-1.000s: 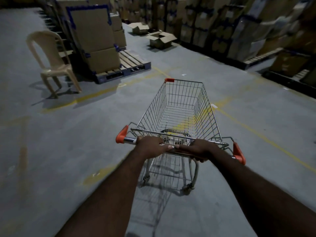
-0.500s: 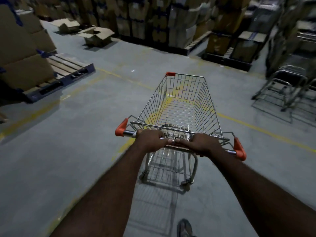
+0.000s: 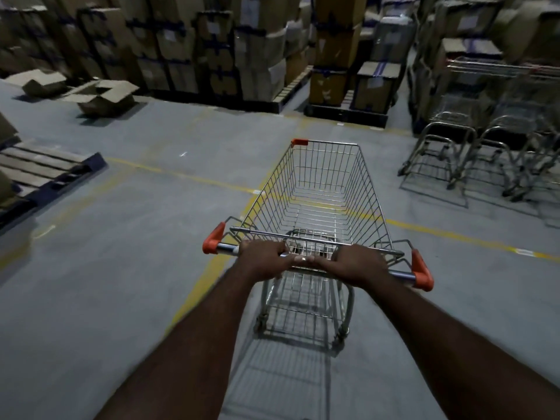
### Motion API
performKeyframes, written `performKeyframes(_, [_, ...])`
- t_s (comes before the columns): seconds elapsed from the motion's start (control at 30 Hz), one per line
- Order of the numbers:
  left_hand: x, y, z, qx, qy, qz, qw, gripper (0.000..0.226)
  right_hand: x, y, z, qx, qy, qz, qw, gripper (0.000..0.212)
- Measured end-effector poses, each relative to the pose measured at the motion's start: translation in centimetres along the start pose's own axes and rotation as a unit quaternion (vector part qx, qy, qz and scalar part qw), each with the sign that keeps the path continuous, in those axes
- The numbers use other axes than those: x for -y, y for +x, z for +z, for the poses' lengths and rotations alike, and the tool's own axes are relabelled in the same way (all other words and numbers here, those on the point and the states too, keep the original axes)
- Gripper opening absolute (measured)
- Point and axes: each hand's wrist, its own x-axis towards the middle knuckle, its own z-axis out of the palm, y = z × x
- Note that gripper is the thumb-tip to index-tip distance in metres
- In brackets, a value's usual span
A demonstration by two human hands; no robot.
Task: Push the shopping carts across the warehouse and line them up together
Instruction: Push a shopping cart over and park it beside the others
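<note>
Both hands are clamped on the handle (image 3: 227, 247): left hand (image 3: 263, 260) and right hand (image 3: 357, 263) sit side by side at mid-bar, thumbs nearly touching. Shopping cart (image 3: 325, 144) is dead centre in my view, nose to 12 o'clock, over a yellow floor line (image 3: 181, 175). Parked carts (image 3: 472, 140) are grouped at 2 o'clock, well apart from mine and blurred. Pallet (image 3: 39, 168) at 9 o'clock, open cartons (image 3: 103, 97) at 11, stacked boxes (image 3: 218, 47) along 12.
</note>
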Motion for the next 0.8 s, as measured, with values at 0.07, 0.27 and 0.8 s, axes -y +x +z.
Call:
performKeyframes(0.07, [-0.9,2.8,-0.4,0.005,0.009,0.004,1.000,0.048,-1.7,2.0,-0.8,-0.002,0.002,0.002,1.000,0.115])
performKeyframes(0.27, [-3.4,10.3,-1.5,0.002,0.025,0.021,0.999,0.052,-6.0,7.5,-2.6,-0.007,-0.011,0.026,1.000,0.113])
performKeyframes(0.8, [-3.2,34.3,-6.3,0.052,0.042,0.091,0.994,0.065,-12.3,25.6,-8.1,-0.029,-0.050,0.101,0.993,0.095])
